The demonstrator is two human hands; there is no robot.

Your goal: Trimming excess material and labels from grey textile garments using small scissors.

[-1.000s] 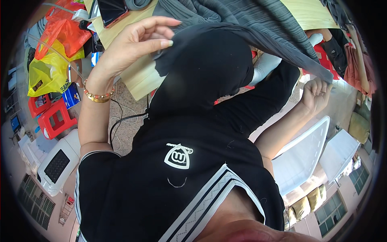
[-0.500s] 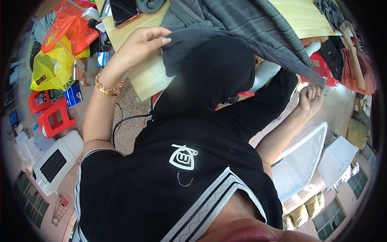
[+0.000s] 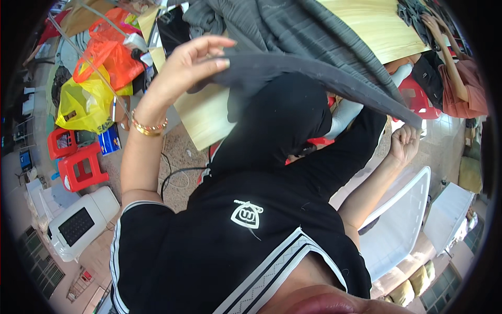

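Observation:
A long dark grey strip of cloth (image 3: 314, 72) stretches between my hands, over my black-trousered thighs. My left hand (image 3: 196, 65), with bracelets at the wrist, holds its left end between thumb and fingers. Some of that end is blurred and hangs behind the hand. My right hand (image 3: 405, 144) is closed in a fist around the other end, lower down on the right. Just beyond the strip, a larger heap of grey ribbed fabric (image 3: 308, 31) lies on a light wooden table (image 3: 361, 31).
Red and yellow plastic bags (image 3: 86, 102) sit at left, above red stools (image 3: 83, 167). A black phone-like device (image 3: 173, 29) lies at the table's left. A white plastic bin (image 3: 397, 230) stands by my right forearm. Another person's arms (image 3: 449, 60) handle dark cloth at far right.
The strip's left end, which hung down below my left hand, has swung up and back behind it. My right hand keeps its grip. The whole view has shifted slightly.

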